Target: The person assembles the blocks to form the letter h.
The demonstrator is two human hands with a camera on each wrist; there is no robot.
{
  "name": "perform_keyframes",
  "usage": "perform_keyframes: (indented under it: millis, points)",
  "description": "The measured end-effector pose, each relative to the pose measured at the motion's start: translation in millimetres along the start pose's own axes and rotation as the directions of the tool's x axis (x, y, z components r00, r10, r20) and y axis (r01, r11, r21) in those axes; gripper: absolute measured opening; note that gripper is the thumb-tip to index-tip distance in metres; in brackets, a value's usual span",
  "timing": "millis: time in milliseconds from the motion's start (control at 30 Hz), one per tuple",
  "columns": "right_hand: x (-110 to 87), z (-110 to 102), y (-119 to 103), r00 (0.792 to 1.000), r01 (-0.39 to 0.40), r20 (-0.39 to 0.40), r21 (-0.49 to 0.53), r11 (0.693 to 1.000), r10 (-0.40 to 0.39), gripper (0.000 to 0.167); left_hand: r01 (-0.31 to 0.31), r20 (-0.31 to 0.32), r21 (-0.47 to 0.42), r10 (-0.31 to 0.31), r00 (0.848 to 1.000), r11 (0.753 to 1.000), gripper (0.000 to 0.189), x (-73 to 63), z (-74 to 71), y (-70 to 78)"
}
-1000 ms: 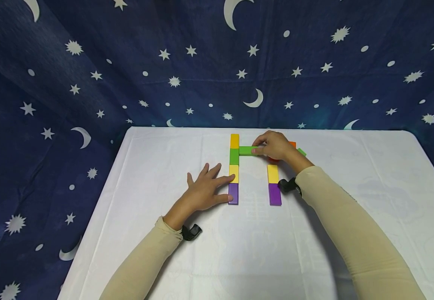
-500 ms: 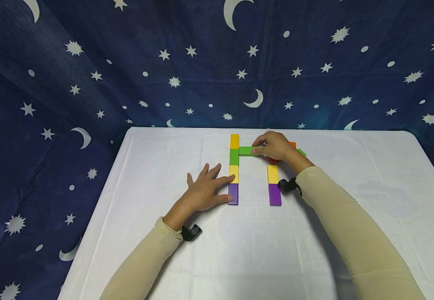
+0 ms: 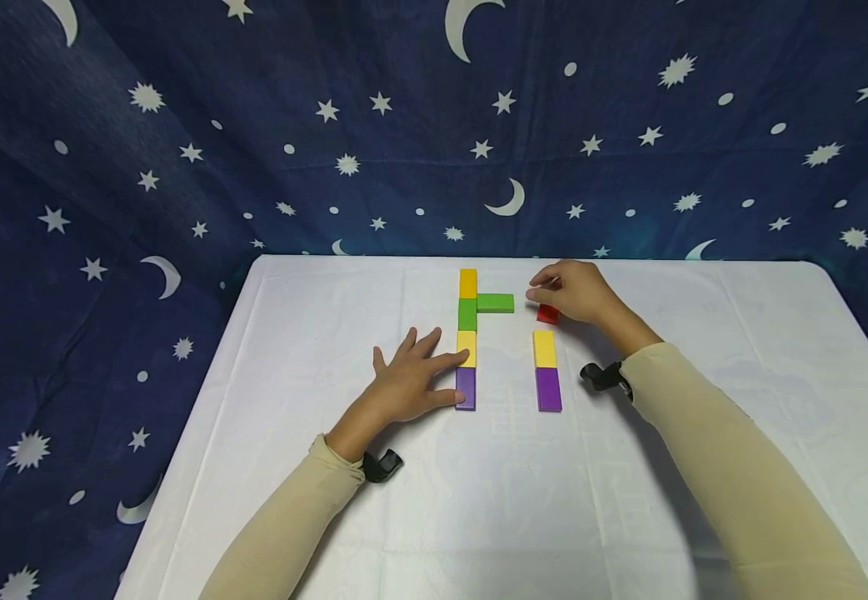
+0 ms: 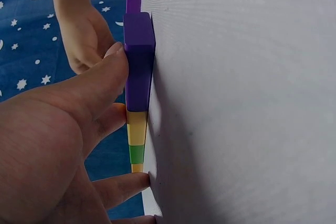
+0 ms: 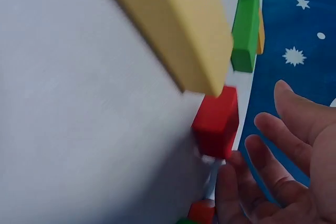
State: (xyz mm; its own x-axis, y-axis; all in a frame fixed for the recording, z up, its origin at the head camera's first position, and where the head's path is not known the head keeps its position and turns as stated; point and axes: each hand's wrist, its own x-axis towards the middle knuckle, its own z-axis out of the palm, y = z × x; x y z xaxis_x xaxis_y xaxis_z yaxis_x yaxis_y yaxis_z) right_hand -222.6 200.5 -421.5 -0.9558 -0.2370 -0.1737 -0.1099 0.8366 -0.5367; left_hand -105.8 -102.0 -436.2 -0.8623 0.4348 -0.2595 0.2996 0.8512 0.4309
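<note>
The left hand was spread wide, its thumb on a purple block and a finger on the yellow block next to it. A green block and an orange block made that line longer on the white table. A second green block stuck out sideways, touching the line. The right hand was empty, its fingers loosely bent, just beside a red block. Near that lay another yellow block, touching a second purple block.
</note>
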Motion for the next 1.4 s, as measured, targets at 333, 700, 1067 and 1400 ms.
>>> perform_keyframes:
  millis: [333, 700, 1067, 1400]
  points:
    - [-9.7, -6.0, 18.5, 0.996, 0.085, 0.010, -0.170, 0.982, -0.085, 0.032, -0.008, -0.003, -0.006, 0.008, 1.000, 1.000, 0.066, -0.7, 1.4, -1.2]
    - [-13.8, -3.1, 18.1, 0.998, 0.048, 0.042, -0.165, 0.985, -0.042, 0.031, -0.005, 0.001, -0.009, 0.005, 1.000, 1.000, 0.066, -0.6, 1.9, -2.2]
    - [-19.5, -2.8, 13.5, 0.998, 0.066, 0.011, -0.112, 0.992, -0.066, 0.021, -0.007, 0.000, -0.008, 0.007, 1.000, 1.000, 0.066, -1.5, 1.0, -1.7]
    - [-17.5, 3.1, 10.7, 0.992, 0.108, -0.058, -0.011, 0.994, -0.109, 0.021, -0.011, -0.004, -0.009, 0.010, 1.000, 1.000, 0.067, -1.7, -0.7, -0.3]
